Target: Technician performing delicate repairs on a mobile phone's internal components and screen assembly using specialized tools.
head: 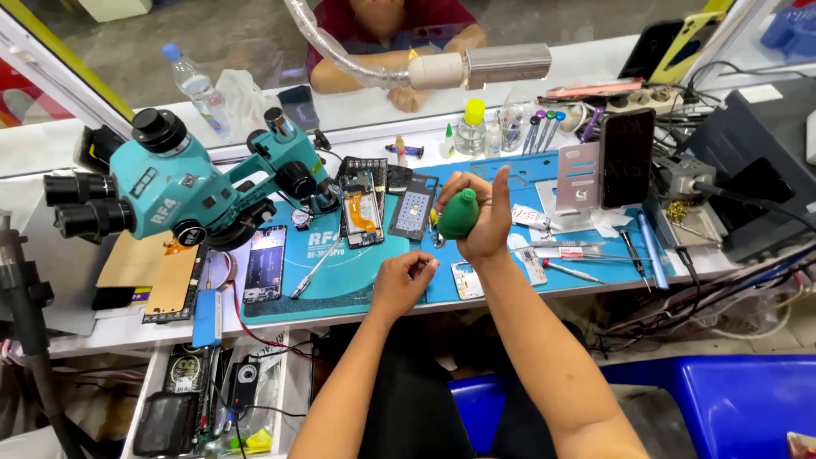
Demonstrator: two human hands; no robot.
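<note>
My right hand (484, 212) is shut on a green rubber air blower bulb (460, 214), thumb raised, above the blue work mat (357, 272). My left hand (403, 280) is just below it, fingers pinched together on something too small to make out. An opened phone body (362, 212) with exposed boards and a dark phone frame (414, 206) lie on the mat just beyond my hands. A small white part (467, 280) lies near the front edge of the mat.
A teal microscope (170, 183) stands at the left. A phone (626, 157) leans on a stand at the right, with tweezers and screwdrivers (569, 255) beside it. Bottles (472, 127) line the back. Another person's arms (399, 85) rest behind the glass. An open drawer (212, 391) sits below.
</note>
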